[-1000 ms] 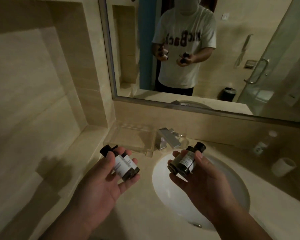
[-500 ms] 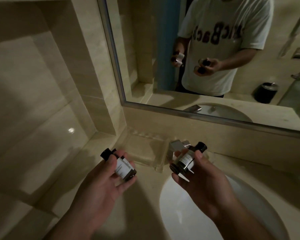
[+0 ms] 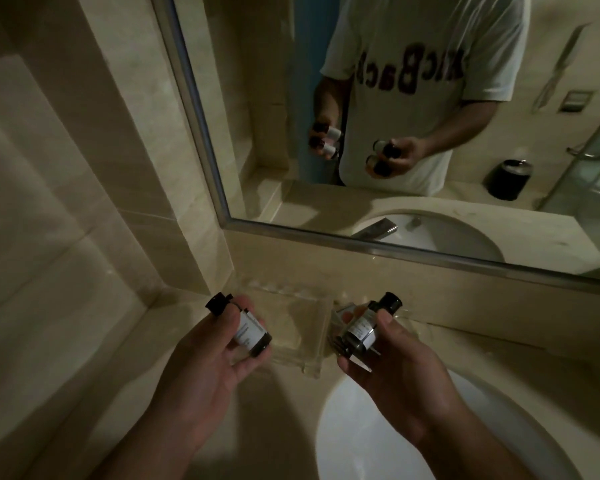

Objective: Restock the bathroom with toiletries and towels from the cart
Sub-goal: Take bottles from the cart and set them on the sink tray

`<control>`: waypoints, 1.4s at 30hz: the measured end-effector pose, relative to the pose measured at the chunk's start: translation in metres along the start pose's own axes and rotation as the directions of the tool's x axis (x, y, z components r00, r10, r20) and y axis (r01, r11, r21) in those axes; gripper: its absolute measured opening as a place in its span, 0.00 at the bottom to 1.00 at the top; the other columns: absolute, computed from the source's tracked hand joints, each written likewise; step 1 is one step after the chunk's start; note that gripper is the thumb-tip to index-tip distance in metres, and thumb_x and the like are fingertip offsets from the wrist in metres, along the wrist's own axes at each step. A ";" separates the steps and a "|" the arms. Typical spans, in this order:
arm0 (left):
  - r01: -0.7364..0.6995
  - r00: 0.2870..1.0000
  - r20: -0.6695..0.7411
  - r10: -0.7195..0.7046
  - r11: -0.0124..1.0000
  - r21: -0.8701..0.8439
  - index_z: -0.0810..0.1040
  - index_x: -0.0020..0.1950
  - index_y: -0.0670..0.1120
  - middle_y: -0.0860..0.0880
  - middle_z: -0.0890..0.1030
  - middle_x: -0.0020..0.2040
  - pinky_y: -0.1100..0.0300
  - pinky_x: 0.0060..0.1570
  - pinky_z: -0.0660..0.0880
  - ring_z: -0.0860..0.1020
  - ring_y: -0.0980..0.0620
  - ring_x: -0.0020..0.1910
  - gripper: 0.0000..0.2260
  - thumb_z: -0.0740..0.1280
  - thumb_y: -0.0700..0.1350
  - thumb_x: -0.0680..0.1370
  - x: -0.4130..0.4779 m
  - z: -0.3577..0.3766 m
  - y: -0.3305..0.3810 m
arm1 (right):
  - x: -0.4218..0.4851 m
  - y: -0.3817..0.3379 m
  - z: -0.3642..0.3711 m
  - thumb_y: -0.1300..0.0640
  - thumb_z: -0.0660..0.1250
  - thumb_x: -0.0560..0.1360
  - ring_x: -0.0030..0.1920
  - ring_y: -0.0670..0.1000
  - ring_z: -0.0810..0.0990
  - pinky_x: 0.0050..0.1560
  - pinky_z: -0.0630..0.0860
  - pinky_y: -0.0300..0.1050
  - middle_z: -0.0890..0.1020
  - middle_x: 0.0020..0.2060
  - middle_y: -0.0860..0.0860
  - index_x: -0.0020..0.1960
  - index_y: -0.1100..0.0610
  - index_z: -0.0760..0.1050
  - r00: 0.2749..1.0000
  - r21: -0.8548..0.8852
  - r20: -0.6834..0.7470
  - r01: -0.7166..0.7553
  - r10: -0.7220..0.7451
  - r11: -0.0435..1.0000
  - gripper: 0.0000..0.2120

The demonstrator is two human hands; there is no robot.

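Note:
My left hand (image 3: 201, 368) grips small dark toiletry bottles (image 3: 246, 329) with black caps and white labels; the mirror shows two of them in that hand. My right hand (image 3: 392, 362) holds two more small dark bottles (image 3: 364, 329), caps pointing up and away. Both hands hover over the beige counter, just in front of a clear tray (image 3: 291, 317) that sits against the wall below the mirror. The tray holds nothing that I can see.
A white round sink (image 3: 378, 427) lies under my right hand. The faucet is mostly hidden behind the right-hand bottles. A large framed mirror (image 3: 395, 251) spans the wall and reflects a person, a black bin and a glass shower door. A tiled wall niche is at the left.
The view has moved closer to the counter and left. Both hands have advanced toward the clear tray, still gripping their bottles.

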State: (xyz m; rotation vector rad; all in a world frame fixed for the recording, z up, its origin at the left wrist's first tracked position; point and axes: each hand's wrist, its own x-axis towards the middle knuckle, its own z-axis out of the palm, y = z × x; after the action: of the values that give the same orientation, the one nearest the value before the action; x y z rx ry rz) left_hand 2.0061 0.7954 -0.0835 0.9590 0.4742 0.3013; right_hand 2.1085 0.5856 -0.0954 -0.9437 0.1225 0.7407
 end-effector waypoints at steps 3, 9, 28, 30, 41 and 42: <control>0.015 0.996 -0.087 -0.014 1.000 0.006 0.87 0.47 0.48 0.47 0.84 0.50 0.48 0.46 0.82 0.79 0.43 0.60 0.11 0.71 0.52 0.71 0.026 -0.013 -0.004 | 0.022 0.008 0.005 0.44 0.85 0.53 0.55 0.58 0.83 0.50 0.79 0.53 0.82 0.61 0.58 0.67 0.59 0.77 1.000 0.015 -0.007 -0.024 0.024 1.000 0.46; 0.076 0.985 -0.159 -0.071 0.997 0.028 0.85 0.50 0.45 0.44 0.80 0.54 0.49 0.49 0.81 0.80 0.47 0.58 0.32 0.84 0.61 0.53 0.079 -0.036 -0.016 | 0.060 0.017 0.005 0.46 0.84 0.58 0.54 0.58 0.83 0.51 0.79 0.54 0.83 0.59 0.58 0.63 0.60 0.80 0.998 0.002 -0.035 -0.059 0.060 0.998 0.38; 0.011 0.980 -0.165 0.109 0.802 0.597 0.81 0.53 0.55 0.59 0.83 0.48 0.73 0.43 0.72 0.80 0.71 0.43 0.07 0.73 0.47 0.76 0.220 -0.061 -0.067 | 0.136 0.034 -0.006 0.42 0.85 0.48 0.52 0.57 0.85 0.46 0.81 0.50 0.84 0.57 0.57 0.54 0.56 0.85 0.991 -0.028 -0.084 -0.102 0.100 0.994 0.37; 0.005 0.981 -0.150 0.124 0.756 0.655 0.81 0.51 0.57 0.60 0.82 0.48 0.70 0.45 0.72 0.80 0.70 0.46 0.06 0.73 0.48 0.76 0.228 -0.061 -0.073 | 0.140 0.034 -0.010 0.42 0.85 0.49 0.52 0.58 0.85 0.48 0.80 0.52 0.84 0.58 0.57 0.55 0.57 0.84 0.990 -0.022 -0.095 -0.105 0.103 0.994 0.38; 0.000 0.983 -0.106 0.148 0.582 0.813 0.83 0.55 0.54 0.56 0.76 0.61 0.60 0.55 0.72 0.76 0.55 0.59 0.10 0.74 0.51 0.75 0.252 -0.069 -0.093 | 0.152 0.033 -0.017 0.44 0.84 0.55 0.54 0.58 0.84 0.46 0.80 0.49 0.83 0.59 0.58 0.56 0.58 0.84 0.985 -0.008 -0.071 -0.157 0.156 0.988 0.34; -0.009 0.983 -0.096 0.156 0.565 0.825 0.83 0.52 0.55 0.55 0.77 0.60 0.59 0.56 0.73 0.76 0.55 0.59 0.08 0.74 0.52 0.74 0.254 -0.069 -0.093 | 0.153 0.034 -0.017 0.43 0.84 0.53 0.54 0.57 0.84 0.45 0.80 0.49 0.83 0.60 0.57 0.56 0.57 0.84 0.986 -0.004 -0.067 -0.156 0.155 0.988 0.35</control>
State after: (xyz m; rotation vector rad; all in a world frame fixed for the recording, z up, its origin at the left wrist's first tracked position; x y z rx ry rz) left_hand 2.1916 0.9074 -0.2592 1.9110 0.7469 0.2341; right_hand 2.2057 0.6646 -0.1904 -0.9757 0.2533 0.8549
